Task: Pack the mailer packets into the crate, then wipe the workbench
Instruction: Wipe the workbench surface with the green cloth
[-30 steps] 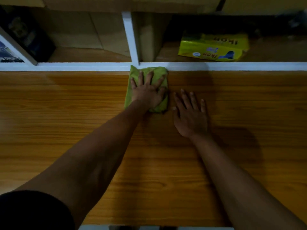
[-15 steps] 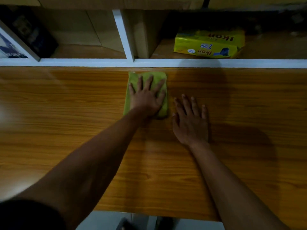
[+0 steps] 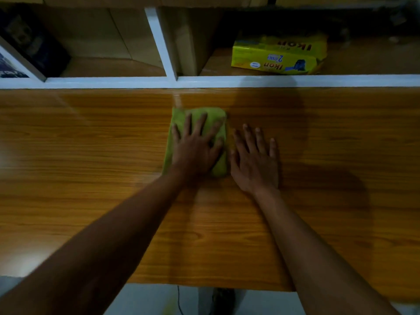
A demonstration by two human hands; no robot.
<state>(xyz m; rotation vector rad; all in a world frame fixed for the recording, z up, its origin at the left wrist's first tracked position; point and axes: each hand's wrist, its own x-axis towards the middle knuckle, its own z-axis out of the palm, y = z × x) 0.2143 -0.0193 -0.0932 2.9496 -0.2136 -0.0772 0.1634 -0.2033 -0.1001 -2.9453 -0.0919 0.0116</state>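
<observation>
We see the cloth lying on the surface, with the left hand flat on it. The right hand rests on the surface just right of the cloth. Behind the surface, a packet lies in the right shelf compartment.

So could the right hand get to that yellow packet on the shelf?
Probably yes. The right hand lies flat and holds nothing, and the yellow packet sits in an open shelf bay straight ahead with nothing between them.
</observation>
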